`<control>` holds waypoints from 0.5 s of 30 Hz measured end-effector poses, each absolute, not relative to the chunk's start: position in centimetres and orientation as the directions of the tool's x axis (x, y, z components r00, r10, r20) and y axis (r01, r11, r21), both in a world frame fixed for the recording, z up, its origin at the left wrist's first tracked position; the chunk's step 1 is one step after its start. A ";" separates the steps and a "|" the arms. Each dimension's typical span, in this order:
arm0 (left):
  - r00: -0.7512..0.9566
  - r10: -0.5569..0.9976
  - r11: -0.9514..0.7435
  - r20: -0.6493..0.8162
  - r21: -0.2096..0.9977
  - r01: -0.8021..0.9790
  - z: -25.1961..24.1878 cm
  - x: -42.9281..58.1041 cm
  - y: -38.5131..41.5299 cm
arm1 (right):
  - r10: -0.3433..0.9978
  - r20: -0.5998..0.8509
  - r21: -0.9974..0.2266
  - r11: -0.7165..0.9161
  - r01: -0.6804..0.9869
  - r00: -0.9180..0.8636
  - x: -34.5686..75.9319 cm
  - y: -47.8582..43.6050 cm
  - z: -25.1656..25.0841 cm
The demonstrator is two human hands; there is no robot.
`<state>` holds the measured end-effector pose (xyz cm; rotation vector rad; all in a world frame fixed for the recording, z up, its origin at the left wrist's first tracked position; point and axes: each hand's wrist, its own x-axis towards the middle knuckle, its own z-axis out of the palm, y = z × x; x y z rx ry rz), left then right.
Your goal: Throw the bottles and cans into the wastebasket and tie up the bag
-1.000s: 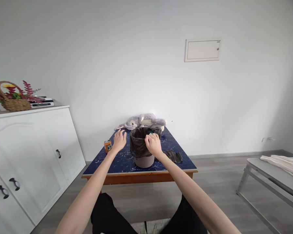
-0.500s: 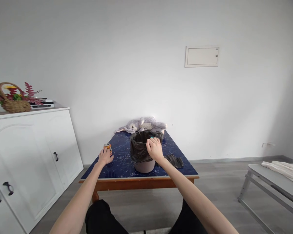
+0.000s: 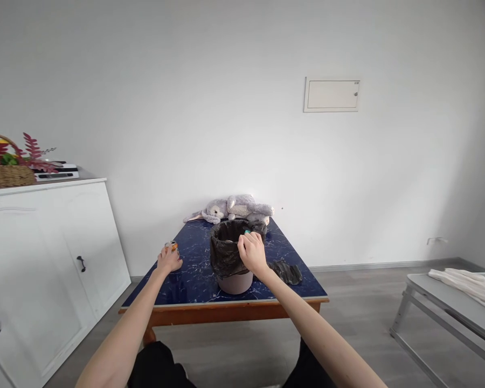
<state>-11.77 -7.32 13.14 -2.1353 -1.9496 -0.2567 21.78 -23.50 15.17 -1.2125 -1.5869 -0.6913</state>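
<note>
My left hand (image 3: 169, 260) is at the left side of the blue marbled table (image 3: 193, 274), its fingers wrapped round an orange drink can (image 3: 173, 246). Only the can's top and a strip of its side show past the fingers. Over the right rim of a trash bin (image 3: 235, 284), my right hand (image 3: 253, 252) is closed in a fist. A small teal bit (image 3: 247, 231) peeks out above that fist, and the rest of what it holds is hidden. Lining the bin is a black plastic bag (image 3: 225, 253), folded down over the rim.
A grey plush rabbit (image 3: 238, 207) lies at the table's far end against the wall. Flattened black plastic (image 3: 286, 272) rests right of the bin. A white cabinet (image 3: 60, 269) stands at left, a grey folding table (image 3: 420, 283) with white cloth (image 3: 469, 287) at right.
The view has shifted slightly to the right. My left hand now covers more of the can. My right hand stays closed at the bin's rim.
</note>
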 end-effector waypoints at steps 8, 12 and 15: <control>0.112 0.925 -0.108 0.364 -0.030 0.994 13.4 -11.7 -6.7 | 0.412 0.911 -0.137 0.351 0.926 -0.022 22.1 -23.8 15.2; 0.085 0.905 -0.093 0.417 -0.001 0.996 13.6 -11.4 -6.8 | 0.425 0.905 -0.144 0.347 0.927 -0.018 22.2 -23.9 15.2; 0.030 0.894 -0.053 0.447 0.038 0.998 13.5 -11.3 -6.8 | 0.433 0.901 -0.149 0.345 0.927 -0.016 22.2 -23.9 15.3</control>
